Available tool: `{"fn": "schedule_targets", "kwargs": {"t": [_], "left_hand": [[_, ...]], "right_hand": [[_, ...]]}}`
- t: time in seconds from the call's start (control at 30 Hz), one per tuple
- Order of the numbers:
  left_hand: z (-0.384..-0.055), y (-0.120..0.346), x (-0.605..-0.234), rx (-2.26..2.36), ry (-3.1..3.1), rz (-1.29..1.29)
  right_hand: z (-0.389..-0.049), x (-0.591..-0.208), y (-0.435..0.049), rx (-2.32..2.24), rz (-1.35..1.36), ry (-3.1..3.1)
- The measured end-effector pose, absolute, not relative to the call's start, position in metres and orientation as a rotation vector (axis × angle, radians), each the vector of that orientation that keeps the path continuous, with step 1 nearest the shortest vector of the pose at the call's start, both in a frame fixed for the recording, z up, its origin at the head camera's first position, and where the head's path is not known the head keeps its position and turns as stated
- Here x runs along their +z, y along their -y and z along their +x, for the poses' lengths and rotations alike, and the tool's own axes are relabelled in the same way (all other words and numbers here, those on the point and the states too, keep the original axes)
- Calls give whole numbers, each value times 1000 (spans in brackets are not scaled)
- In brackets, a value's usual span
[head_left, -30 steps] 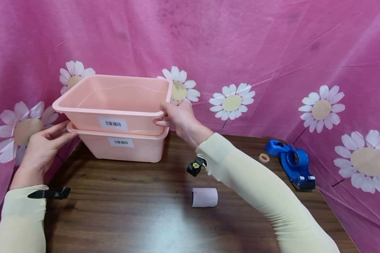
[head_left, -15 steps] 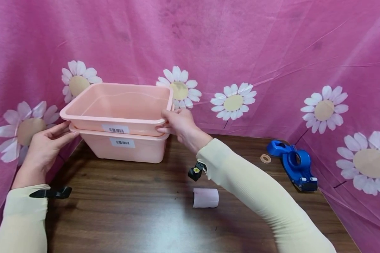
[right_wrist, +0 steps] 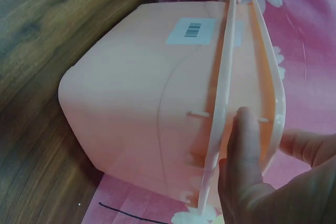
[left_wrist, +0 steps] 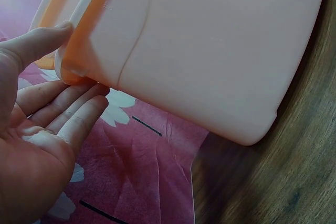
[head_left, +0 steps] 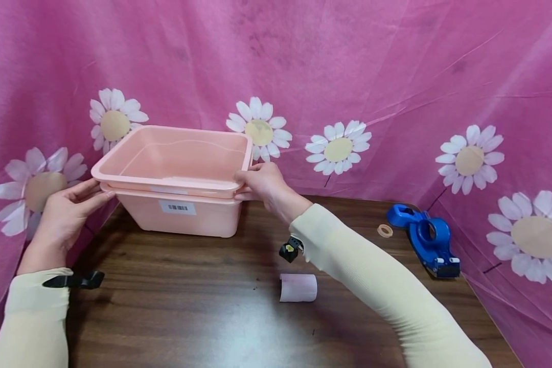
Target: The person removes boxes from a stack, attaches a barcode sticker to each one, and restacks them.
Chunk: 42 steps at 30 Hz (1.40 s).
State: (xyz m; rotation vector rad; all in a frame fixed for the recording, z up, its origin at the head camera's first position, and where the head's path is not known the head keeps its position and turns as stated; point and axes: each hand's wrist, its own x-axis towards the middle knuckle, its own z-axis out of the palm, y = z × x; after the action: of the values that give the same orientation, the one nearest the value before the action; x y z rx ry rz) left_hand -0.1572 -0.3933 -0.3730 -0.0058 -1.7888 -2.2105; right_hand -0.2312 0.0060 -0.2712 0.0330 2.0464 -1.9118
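Observation:
Two pink plastic bins stand nested at the back left of the table. The upper bin (head_left: 188,153) sits almost fully down inside the lower bin (head_left: 198,222), which carries a white barcode label (head_left: 178,207); the upper one's label is mostly hidden. My right hand (head_left: 272,190) grips the upper bin's right rim, thumb over it and fingers below. With my left hand (head_left: 64,217) I pinch the lower bin's left rim. In the left wrist view its thumb (left_wrist: 44,45) lies on that rim, fingers underneath. The right wrist view shows a narrow gap between the two rims.
A short pale tube (head_left: 299,288) lies on its side on the brown wooden table (head_left: 188,296). At the right are a blue tape dispenser (head_left: 428,237) and a small tan ring (head_left: 385,231). A pink flowered cloth (head_left: 386,61) hangs behind and at both sides.
The upper bin has sunk deeper into the lower one, its label slipping mostly out of sight. My right hand has gone down with it; the left hand has hardly moved.

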Motion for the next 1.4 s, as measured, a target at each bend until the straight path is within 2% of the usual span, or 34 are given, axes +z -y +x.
{"fn": "schedule_targets", "kwargs": {"t": [1.4], "left_hand": [[-161, 394, -372, -2179, 1829, 13]], "right_hand": [[-241, -276, -10, -1928, 54, -2029]]}}
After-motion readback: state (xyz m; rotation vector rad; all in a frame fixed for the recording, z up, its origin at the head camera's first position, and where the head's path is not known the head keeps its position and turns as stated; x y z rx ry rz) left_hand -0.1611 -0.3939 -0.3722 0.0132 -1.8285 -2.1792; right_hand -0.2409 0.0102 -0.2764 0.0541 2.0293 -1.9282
